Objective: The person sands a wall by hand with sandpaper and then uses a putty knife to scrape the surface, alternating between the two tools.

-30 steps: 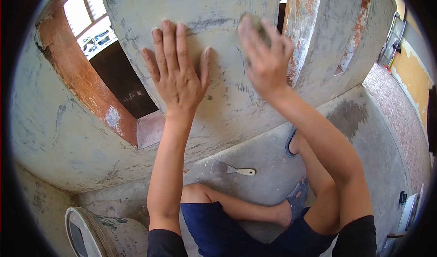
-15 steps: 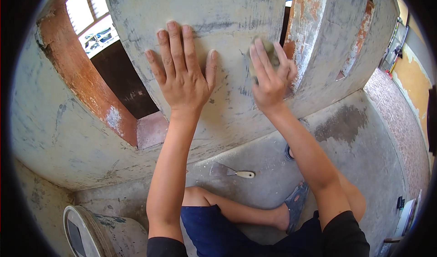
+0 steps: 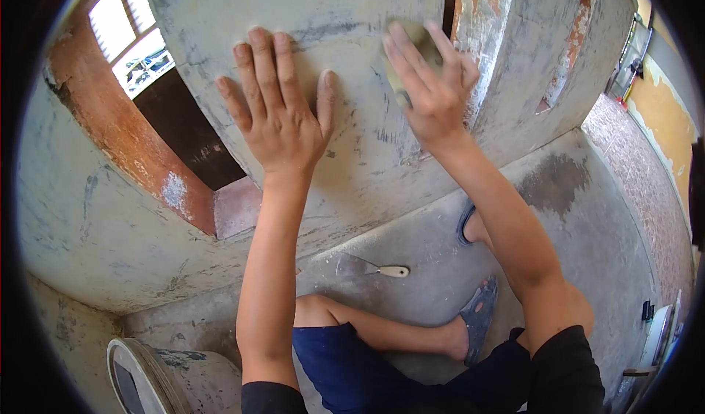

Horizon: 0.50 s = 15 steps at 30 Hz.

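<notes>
My left hand (image 3: pixel 283 117) lies flat against the grey, patchy wall (image 3: pixel 323 3), fingers spread, holding nothing. To its right, my right hand (image 3: pixel 437 95) presses a greenish-grey piece of sandpaper (image 3: pixel 424 45) to the same wall panel, near the edge of a narrow slot. Motion blurs the right fingers a little, and they cover part of the sandpaper. On the floor below, between the wall and my bent leg, rests a putty knife (image 3: pixel 371 269) with a pale handle, apart from both hands.
A slot with an orange-brown reveal (image 3: pixel 136 150) opens at left; another peeling strip (image 3: pixel 481 17) stands at right. A dirty bucket (image 3: pixel 194 373) sits at lower left. My sandalled foot (image 3: pixel 479 318) rests on the concrete floor (image 3: pixel 433 289), which has a dark stain (image 3: pixel 556 184).
My right hand has moved up the wall with the sandpaper. My left hand stays flat on the wall, and the whole view has shifted slightly.
</notes>
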Available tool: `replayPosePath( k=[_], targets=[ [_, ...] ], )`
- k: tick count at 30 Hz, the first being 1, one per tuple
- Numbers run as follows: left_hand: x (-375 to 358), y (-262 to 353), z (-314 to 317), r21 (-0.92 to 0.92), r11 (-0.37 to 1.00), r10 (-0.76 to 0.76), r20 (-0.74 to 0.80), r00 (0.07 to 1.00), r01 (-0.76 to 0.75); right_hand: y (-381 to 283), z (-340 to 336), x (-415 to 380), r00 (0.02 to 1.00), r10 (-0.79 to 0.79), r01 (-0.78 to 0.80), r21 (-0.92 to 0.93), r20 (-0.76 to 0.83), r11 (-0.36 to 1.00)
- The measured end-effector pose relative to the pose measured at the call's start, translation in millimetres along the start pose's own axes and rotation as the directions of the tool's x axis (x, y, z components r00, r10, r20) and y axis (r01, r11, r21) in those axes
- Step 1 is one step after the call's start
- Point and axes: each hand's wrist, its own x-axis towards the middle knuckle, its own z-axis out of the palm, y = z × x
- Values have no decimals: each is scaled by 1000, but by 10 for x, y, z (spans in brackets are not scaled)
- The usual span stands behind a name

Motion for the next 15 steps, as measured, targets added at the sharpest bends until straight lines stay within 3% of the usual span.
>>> replayPosePath(
  k=[3, 6, 9, 11, 15],
  targets=[
    [17, -19, 0, -9, 1000, -6, -11, 1000, 6, 77, 55, -146, 999, -26, 26, 4, -28, 1000],
    [4, 12, 29, -28, 1000, 9, -5, 1000, -9, 21, 43, 227, 999, 6, -6, -7, -48, 1000],
    [28, -11, 2, 20, 1000, 2, -19, 1000, -1, -15, -8, -27, 999, 23, -22, 22, -28, 1000],
    [9, -8, 1, -16, 1000, -2, -11, 1000, 1, 54, -15, -279, 996, -52, 54, -20, 68, 998],
    [5, 2, 24, -18, 1000, -4, -31, 1000, 4, 32, 41, 281, 996, -23, 25, 29, -82, 999]
  ],
)
